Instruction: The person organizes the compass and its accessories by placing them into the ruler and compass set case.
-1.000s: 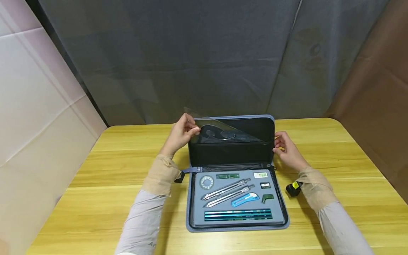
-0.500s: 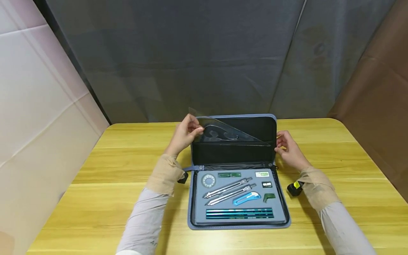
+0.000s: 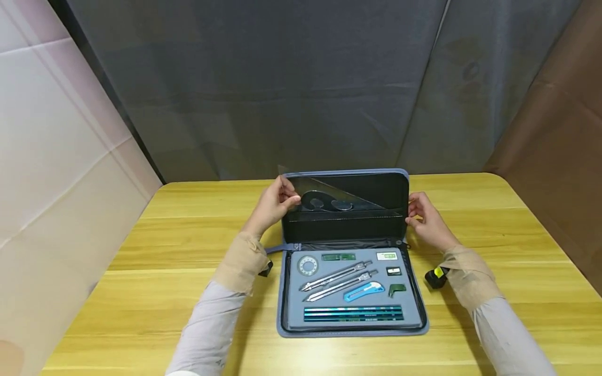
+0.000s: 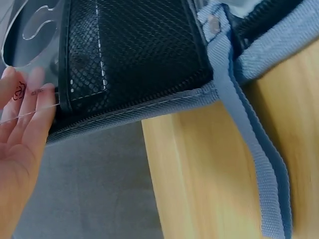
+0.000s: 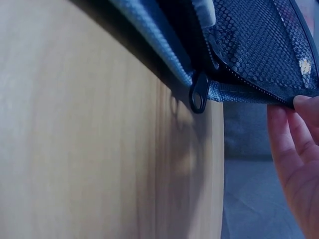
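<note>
My left hand (image 3: pixel 273 201) pinches the upper left part of a clear plastic set square (image 3: pixel 364 207) with curved cut-outs. Its lower edge sits inside the black mesh pocket (image 3: pixel 345 228) on the raised lid of a blue zip case (image 3: pixel 352 333). In the left wrist view, the thumb and fingers (image 4: pixel 42 107) lie on either side of the clear plastic. My right hand (image 3: pixel 427 222) holds the lid's right edge between thumb and fingers, above a zip pull (image 5: pixel 199 93) seen in the right wrist view.
A grey tray (image 3: pixel 338 329) in the case's base holds two compasses (image 3: pixel 336 277), a blue utility knife (image 3: pixel 363 292), several pencils (image 3: pixel 352 314), an eraser (image 3: pixel 387 256) and a sharpener (image 3: pixel 393 271). A strap (image 4: pixel 259 164) hangs at the left over the wooden table (image 3: pixel 188 230).
The left hand has moved down slightly with the set square, which now sits lower in the mesh pocket. The right hand stays at the lid's edge.
</note>
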Tool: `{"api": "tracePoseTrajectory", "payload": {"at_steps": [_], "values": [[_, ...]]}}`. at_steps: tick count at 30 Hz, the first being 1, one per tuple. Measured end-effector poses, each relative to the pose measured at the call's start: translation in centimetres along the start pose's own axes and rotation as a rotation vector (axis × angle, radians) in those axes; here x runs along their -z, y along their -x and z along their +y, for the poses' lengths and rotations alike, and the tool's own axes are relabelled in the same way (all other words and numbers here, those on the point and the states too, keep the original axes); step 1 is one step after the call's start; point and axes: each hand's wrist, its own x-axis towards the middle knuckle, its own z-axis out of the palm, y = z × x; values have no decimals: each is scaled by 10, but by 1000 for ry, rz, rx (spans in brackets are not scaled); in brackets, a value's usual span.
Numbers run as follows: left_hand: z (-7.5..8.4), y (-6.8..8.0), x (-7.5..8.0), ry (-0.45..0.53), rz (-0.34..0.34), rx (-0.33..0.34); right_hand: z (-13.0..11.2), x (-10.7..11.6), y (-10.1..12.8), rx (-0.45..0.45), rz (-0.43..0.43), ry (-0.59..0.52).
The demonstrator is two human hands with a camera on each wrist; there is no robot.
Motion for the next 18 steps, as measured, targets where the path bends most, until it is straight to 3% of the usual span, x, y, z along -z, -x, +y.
{"api": "tracePoseTrajectory", "payload": {"at_steps": [6, 9, 13, 18], "values": [[-1, 7, 6, -186, 65, -107, -1, -3, -1, 19, -9, 0], [1, 7, 10, -140, 103, -146, -1, -2, 0, 16, -9, -1], [8, 3, 15, -54, 141, -103, -3, -1, 2, 7, -11, -2], [14, 0, 22, -150, 121, -55, -2, 0, 2, 16, -5, 7]]}}
